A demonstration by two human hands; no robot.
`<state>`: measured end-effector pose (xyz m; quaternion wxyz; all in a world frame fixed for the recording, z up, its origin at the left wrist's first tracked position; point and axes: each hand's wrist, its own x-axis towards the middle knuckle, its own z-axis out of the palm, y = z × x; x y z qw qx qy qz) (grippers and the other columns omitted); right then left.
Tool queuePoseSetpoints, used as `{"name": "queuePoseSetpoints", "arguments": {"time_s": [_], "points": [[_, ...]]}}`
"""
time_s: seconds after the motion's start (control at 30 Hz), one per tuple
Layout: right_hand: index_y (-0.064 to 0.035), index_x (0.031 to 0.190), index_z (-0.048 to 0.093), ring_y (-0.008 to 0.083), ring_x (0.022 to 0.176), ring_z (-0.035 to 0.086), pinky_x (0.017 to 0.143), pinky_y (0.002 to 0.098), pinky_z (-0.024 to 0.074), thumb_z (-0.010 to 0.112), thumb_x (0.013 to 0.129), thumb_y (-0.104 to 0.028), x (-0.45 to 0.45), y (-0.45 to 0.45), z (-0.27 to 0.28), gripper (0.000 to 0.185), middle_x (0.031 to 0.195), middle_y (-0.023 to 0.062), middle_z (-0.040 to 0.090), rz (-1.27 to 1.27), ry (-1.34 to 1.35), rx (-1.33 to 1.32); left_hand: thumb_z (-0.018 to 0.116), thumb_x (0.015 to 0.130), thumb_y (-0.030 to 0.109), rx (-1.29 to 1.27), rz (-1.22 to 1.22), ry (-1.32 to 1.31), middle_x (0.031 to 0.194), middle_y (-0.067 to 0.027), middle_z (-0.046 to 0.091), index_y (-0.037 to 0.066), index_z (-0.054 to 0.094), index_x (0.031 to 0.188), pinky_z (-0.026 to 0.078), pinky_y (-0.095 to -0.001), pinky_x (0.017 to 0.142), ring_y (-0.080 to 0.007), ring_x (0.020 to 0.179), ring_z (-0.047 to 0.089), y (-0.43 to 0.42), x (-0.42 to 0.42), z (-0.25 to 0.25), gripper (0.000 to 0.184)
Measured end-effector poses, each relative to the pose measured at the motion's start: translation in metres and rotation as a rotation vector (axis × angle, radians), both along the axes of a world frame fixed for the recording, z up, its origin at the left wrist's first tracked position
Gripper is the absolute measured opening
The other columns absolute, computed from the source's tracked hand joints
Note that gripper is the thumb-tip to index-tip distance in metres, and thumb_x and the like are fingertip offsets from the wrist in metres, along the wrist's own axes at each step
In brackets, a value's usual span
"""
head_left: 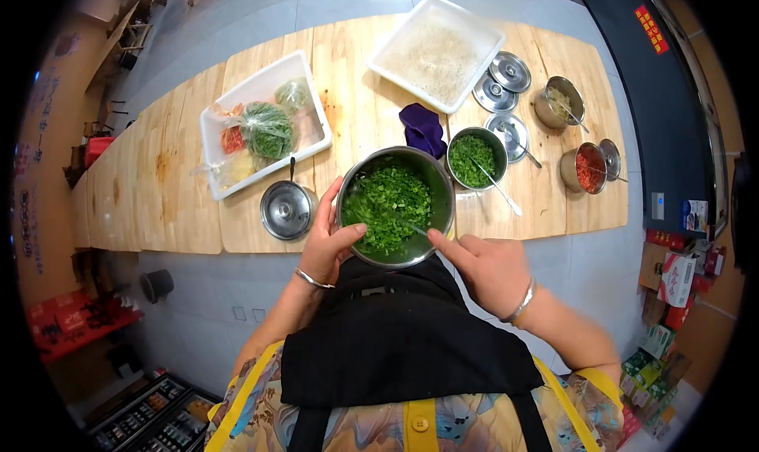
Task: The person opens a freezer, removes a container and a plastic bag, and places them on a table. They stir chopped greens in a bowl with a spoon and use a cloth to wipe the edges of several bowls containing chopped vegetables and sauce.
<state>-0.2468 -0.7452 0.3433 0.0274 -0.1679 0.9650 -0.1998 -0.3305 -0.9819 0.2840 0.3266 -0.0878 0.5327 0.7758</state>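
The near edge of the tabletop [356, 112] is overlapped by the metal pot [440, 209], in front of the apron; whether its base is supported cannot be told. Its left wall is clasped by the left hand [324, 245], thumb over the rim, so it could be tipped if that one-sided grip slackened. Beside it, a smaller pot [501, 153] could be knocked by a swing to the right, its projecting spoon [504, 196] being caught first. A slim handle [416, 229] is pinched by the right hand [494, 270]; its far end is buried in chopped greens [387, 203], which could be flicked out by brisk stirring. As for writing, pale marks are borne by the wall [38, 152], red characters by a white carton [677, 280], and yellow characters by a red strip [652, 30]; no brand can be made out.
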Motion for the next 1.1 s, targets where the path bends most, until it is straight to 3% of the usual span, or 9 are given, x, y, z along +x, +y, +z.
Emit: {"name": "queuePoseSetpoints", "arguments": {"time_s": [0.13, 0.23, 0.3, 0.43, 0.53, 0.63, 0.77, 0.83, 1.1], "points": [[-0.0138, 0.113, 0.056, 0.0163, 0.054, 0.051, 0.047, 0.0281, 0.042, 0.054, 0.067, -0.008, 0.004, 0.022, 0.027, 0.046, 0.063, 0.001, 0.042, 0.162, 0.018, 0.082, 0.061, 0.073, 0.007, 0.027, -0.008, -0.062, 0.125, -0.0122, 0.041, 0.007, 0.015, 0.138, 0.046, -0.0318, 0.088, -0.0203, 0.111, 0.048, 0.005, -0.004, 0.011, 0.081], [-0.0138, 0.11, 0.058, 0.0155, 0.052, 0.048, 0.046, 0.0274, 0.0398, 0.053, 0.067, -0.007, 0.005, 0.039, 0.05, 0.044, 0.062, 0.0004, 0.039, 0.157, 0.06, 0.143, 0.063, 0.072, 0.009, 0.02, 0.02, -0.068, 0.119, -0.0104, 0.045, 0.007, 0.014, 0.139, 0.049, -0.0238, 0.072, -0.0145, 0.098, 0.052, 0.008, -0.006, 0.012, 0.083], [-0.0139, 0.109, 0.059, 0.0152, 0.051, 0.046, 0.045, 0.0274, 0.0388, 0.053, 0.066, -0.007, 0.005, 0.046, 0.056, 0.044, 0.061, 0.0003, 0.038, 0.131, 0.064, 0.152, 0.066, 0.072, 0.011, -0.084, -0.103, -0.001, 0.112, -0.0077, 0.049, 0.007, 0.015, 0.139, 0.041, -0.0169, 0.053, -0.0074, 0.082, 0.052, 0.0, -0.009, 0.004, 0.085], [-0.014, 0.11, 0.059, 0.015, 0.05, 0.045, 0.045, 0.0276, 0.0376, 0.054, 0.067, -0.007, -0.007, 0.042, 0.047, 0.044, 0.061, 0.0006, 0.038, 0.084, 0.115, 0.154, 0.067, 0.071, 0.013, -0.113, -0.124, -0.073, 0.107, -0.0056, 0.051, 0.008, 0.015, 0.139, 0.029, -0.0152, 0.045, -0.0035, 0.07, 0.046, 0.007, -0.011, 0.007, 0.086], [-0.0149, 0.111, 0.058, 0.0151, 0.052, 0.047, 0.045, 0.0289, 0.0383, 0.053, 0.068, -0.006, -0.018, 0.038, 0.021, 0.044, 0.062, 0.0009, 0.039, 0.041, 0.172, 0.188, 0.067, 0.072, 0.012, -0.108, -0.188, -0.096, 0.108, -0.0068, 0.051, 0.009, 0.014, 0.139, 0.039, -0.016, 0.051, -0.0061, 0.077, 0.052, 0.01, -0.013, 0.004, 0.086], [-0.0157, 0.112, 0.057, 0.0173, 0.051, 0.049, 0.045, 0.0305, 0.0389, 0.055, 0.071, -0.006, -0.012, 0.041, 0.012, 0.043, 0.061, 0.0016, 0.043, -0.036, 0.067, 0.172, 0.066, 0.072, 0.009, -0.091, -0.145, -0.125, 0.112, -0.0085, 0.051, 0.008, 0.014, 0.139, 0.049, -0.0217, 0.067, -0.0128, 0.092, 0.056, 0.013, -0.015, 0.014, 0.085], [-0.016, 0.113, 0.056, 0.0201, 0.048, 0.05, 0.044, 0.0321, 0.0389, 0.057, 0.071, -0.005, 0.003, 0.047, 0.011, 0.043, 0.058, 0.003, 0.046, -0.132, -0.104, 0.047, 0.066, 0.073, 0.01, -0.06, -0.107, -0.14, 0.112, -0.008, 0.051, 0.007, 0.014, 0.139, 0.049, -0.0211, 0.065, -0.0122, 0.092, 0.056, 0.014, -0.017, 0.016, 0.084], [-0.0157, 0.113, 0.057, 0.0222, 0.045, 0.048, 0.042, 0.0328, 0.0377, 0.059, 0.071, -0.003, 0.011, 0.048, 0.012, 0.043, 0.056, 0.0043, 0.047, -0.121, -0.092, -0.188, 0.067, 0.073, 0.012, -0.068, -0.124, -0.11, 0.112, -0.0088, 0.049, 0.007, 0.014, 0.138, 0.049, -0.0214, 0.065, -0.0129, 0.093, 0.055, 0.014, -0.017, 0.013, 0.084], [-0.0189, 0.113, 0.059, 0.018, 0.042, 0.04, 0.039, 0.0311, 0.0327, 0.058, 0.063, -0.003, 0.021, 0.04, 0.056, 0.053, 0.055, 0.0027, 0.034, -0.094, -0.046, 0.081, 0.067, 0.073, 0.014, -0.033, -0.101, -0.117, 0.115, -0.011, 0.047, 0.007, 0.014, 0.138, 0.049, -0.0222, 0.066, -0.0143, 0.095, 0.054, 0.021, -0.021, 0.015, 0.085]]}}
